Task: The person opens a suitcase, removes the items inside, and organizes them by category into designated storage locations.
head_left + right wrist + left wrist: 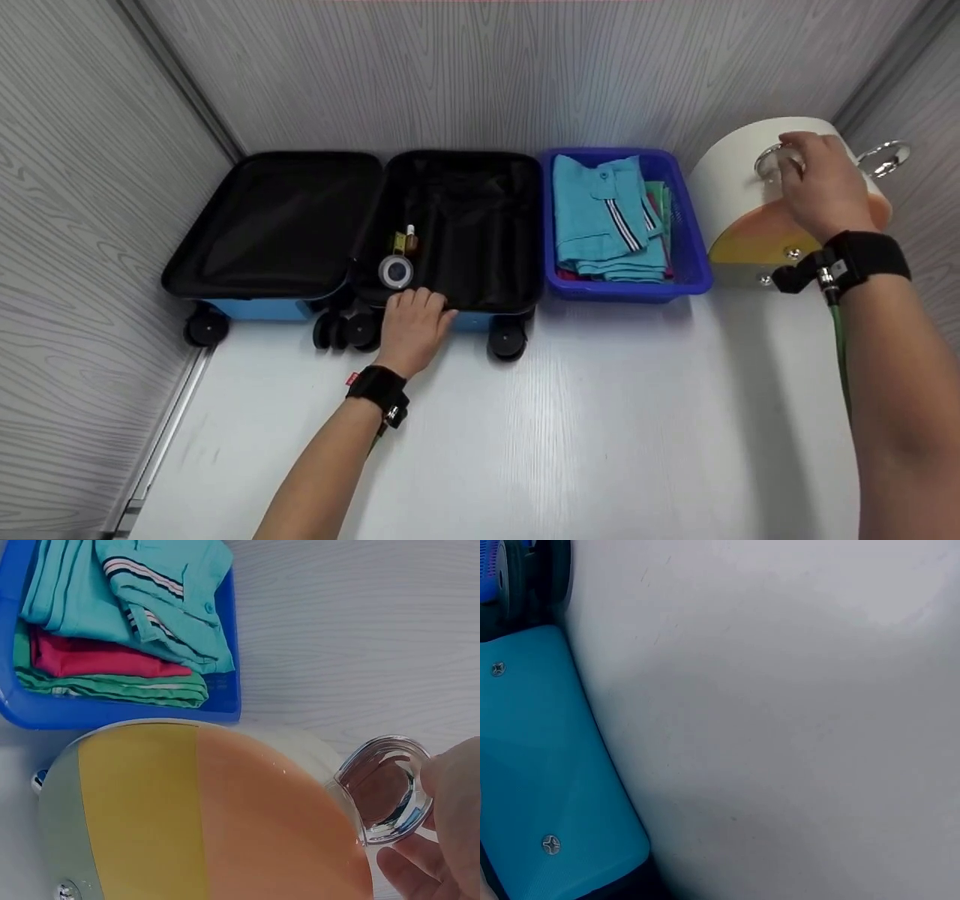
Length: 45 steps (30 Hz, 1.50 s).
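An open suitcase with black lining and a blue shell lies in two halves. My left hand grips the front rim of its right half, fingers over the edge. Inside that half, near these fingers, are a round white-rimmed item with a dark centre and a small brown bottle with a white cap. At the right, my right hand holds a shiny chrome loop on a rounded white, orange, yellow and grey body. A second chrome loop sticks out beyond the hand.
A blue plastic basket stands between suitcase and rounded body, holding folded turquoise clothes with red and green cloth beneath. Black wheels stick out at the suitcase's front. Wood-grain panels enclose the white table behind and at both sides.
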### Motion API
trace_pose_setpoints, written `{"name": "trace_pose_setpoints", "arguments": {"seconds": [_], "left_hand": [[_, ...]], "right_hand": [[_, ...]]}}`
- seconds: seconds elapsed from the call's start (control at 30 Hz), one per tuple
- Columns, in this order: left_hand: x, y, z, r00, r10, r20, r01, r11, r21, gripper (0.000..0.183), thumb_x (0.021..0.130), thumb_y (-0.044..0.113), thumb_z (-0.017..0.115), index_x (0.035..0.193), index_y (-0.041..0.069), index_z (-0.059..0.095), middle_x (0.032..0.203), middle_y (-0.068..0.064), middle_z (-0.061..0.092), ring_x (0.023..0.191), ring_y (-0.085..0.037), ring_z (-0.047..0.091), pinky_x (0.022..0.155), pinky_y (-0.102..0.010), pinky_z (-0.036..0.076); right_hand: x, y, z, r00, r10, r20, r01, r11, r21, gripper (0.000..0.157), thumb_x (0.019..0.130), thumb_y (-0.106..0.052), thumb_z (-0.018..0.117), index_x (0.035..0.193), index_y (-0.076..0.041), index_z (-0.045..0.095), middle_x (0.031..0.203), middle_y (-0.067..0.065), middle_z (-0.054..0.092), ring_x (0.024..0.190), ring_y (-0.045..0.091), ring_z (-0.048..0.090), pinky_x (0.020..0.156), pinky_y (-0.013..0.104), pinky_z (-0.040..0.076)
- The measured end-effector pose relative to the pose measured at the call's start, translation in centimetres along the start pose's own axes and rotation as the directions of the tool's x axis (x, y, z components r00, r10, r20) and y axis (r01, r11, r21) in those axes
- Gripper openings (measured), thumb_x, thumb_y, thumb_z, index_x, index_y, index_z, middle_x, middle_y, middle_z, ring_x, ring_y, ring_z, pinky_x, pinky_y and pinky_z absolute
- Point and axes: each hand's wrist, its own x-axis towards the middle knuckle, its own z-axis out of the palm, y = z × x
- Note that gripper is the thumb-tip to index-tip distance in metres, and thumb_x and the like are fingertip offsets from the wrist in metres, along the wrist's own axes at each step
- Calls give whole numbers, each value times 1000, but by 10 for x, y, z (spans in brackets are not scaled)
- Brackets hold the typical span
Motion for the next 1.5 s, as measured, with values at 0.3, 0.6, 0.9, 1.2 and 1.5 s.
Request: {"name": "trace_pose_setpoints", "arguments": {"seconds": [0.3,0.6,0.9,1.2,1.5], "left_hand": [[-2,-2,0,1000,-5,-18,5,1000,1,40,109,47,44,104,10,59,96,-10,54,92,-31,51,87,-47,41],[-3,-3,-2,1000,-7,-19,7,1000,-12,40,109,46,44,104,10,60,96,-10,55,93,-32,52,86,-47,40],[-4,-3,-1,1000,-15,-15,14,1000,-15,41,109,46,44,110,9,62,99,-10,56,94,-32,52,87,-47,40],[0,-2,-1,999,-10,-32,10,1000,-17,40,109,46,46,109,9,62,99,-11,57,93,-33,53,87,-48,40],[-1,0,1,999,-1,-52,0,1000,-24,40,109,45,45,108,9,62,97,-11,56,93,-32,52,86,-48,40]], "right_hand": [[-8,-5,-6,997,-58,-43,56,998,-35,51,110,-34,43,147,-1,53,141,28,49,117,47,51,93,60,37],[-14,-5,-14,993,-117,-21,114,986,-121,44,108,-32,53,127,7,64,119,28,55,103,44,53,79,52,36],[-24,-12,-25,978,-198,72,210,945,-251,39,107,-25,58,124,8,68,111,26,61,94,39,53,75,52,42],[-27,-23,-44,964,-128,232,196,934,-298,34,103,-26,64,112,6,74,99,19,64,86,31,51,70,47,41],[-34,-36,-56,936,-49,349,178,921,-346,37,103,-34,63,91,-1,76,77,10,67,72,28,57,66,46,43]]}}
